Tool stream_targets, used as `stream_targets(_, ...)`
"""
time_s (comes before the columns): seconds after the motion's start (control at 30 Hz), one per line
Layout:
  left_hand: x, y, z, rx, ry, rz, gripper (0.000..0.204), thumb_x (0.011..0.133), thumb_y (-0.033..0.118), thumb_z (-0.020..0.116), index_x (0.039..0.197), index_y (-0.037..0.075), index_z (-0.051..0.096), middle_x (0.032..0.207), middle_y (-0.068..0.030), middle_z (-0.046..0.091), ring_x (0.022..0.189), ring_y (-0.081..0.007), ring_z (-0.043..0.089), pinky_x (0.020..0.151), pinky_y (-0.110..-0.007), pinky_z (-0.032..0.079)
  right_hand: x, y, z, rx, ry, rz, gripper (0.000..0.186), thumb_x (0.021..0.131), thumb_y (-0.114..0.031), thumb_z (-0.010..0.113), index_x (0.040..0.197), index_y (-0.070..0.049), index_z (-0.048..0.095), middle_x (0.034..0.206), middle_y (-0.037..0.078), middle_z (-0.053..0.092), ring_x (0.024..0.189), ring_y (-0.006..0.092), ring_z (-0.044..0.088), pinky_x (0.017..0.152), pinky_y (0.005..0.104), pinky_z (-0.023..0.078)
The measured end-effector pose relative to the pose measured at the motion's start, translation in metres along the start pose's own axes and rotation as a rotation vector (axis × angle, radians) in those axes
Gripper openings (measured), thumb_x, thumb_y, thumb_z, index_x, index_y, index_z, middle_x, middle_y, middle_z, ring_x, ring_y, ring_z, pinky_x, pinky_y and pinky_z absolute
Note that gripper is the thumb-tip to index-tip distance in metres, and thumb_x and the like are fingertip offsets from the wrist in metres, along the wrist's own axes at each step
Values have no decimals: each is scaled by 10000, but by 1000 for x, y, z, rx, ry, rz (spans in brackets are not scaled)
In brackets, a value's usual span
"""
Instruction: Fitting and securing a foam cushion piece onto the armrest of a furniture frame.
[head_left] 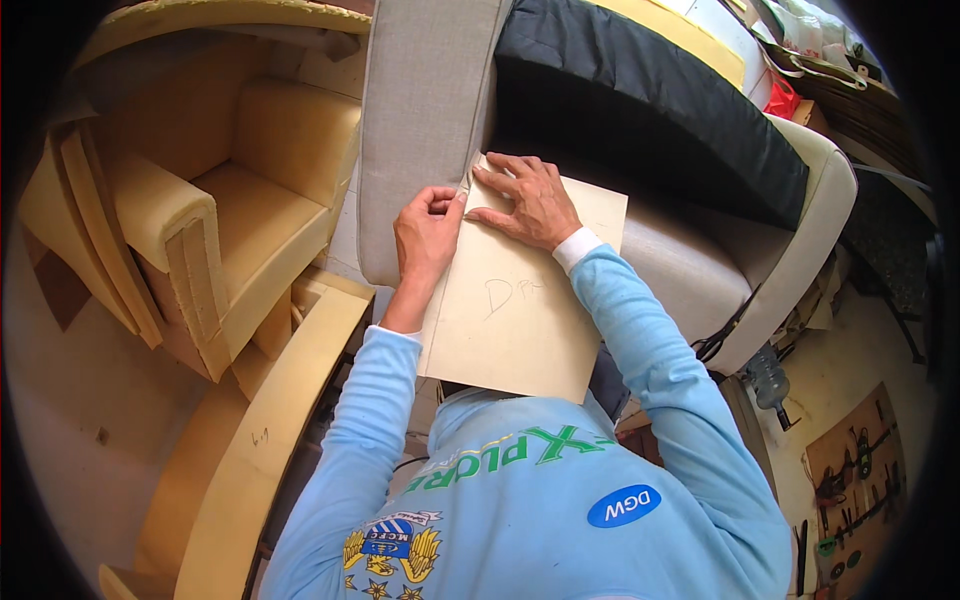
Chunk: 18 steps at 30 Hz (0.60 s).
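Observation:
A cream, flat panel (515, 330) with pencil marks on its face lies in front of me, its far end against the grey sofa. My left hand (425, 235) is closed at the panel's upper left edge, thumb and curled fingers pinching there. My right hand (535, 200) lies on the panel's far part with its fingers spread, the tips reaching toward the same corner. A narrow strip or fold runs down the panel's left edge; whether it is a separate piece is too small to tell.
The grey sofa (415, 120) with a black cushion (640, 110) stands ahead. To the left is a yellow foam-covered armchair frame (270, 190), with a long foam-covered frame (270, 430) nearer me. A clear plastic bottle (768, 380) and a tool board (860, 480) are at the right.

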<state>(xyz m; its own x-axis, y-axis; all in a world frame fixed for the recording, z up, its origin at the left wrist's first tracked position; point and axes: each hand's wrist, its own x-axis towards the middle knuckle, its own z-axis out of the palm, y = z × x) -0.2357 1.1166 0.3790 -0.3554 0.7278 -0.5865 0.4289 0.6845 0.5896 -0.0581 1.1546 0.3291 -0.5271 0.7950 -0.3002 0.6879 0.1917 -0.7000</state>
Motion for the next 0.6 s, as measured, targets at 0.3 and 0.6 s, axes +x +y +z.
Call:
stream_targets(0.3, 10, 16, 1, 252, 28, -26, 251, 846, 267, 741, 909, 25, 728, 826, -91, 752, 756, -173, 710, 712, -311, 546, 6, 6, 2, 93, -60, 10, 656, 853, -597, 666, 1346, -163, 647, 1429, 97, 563, 1286, 280, 504, 1065, 418, 365)
stream_targets(0.6, 21, 33, -4, 405, -67, -97, 257, 760, 278, 741, 860, 43, 765, 857, -147, 755, 813, -284, 729, 783, -364, 560, 10, 6, -4, 180, -188, 104, 689, 850, -633, 637, 1333, -143, 654, 1412, 110, 582, 1267, 301, 527, 1059, 435, 372)
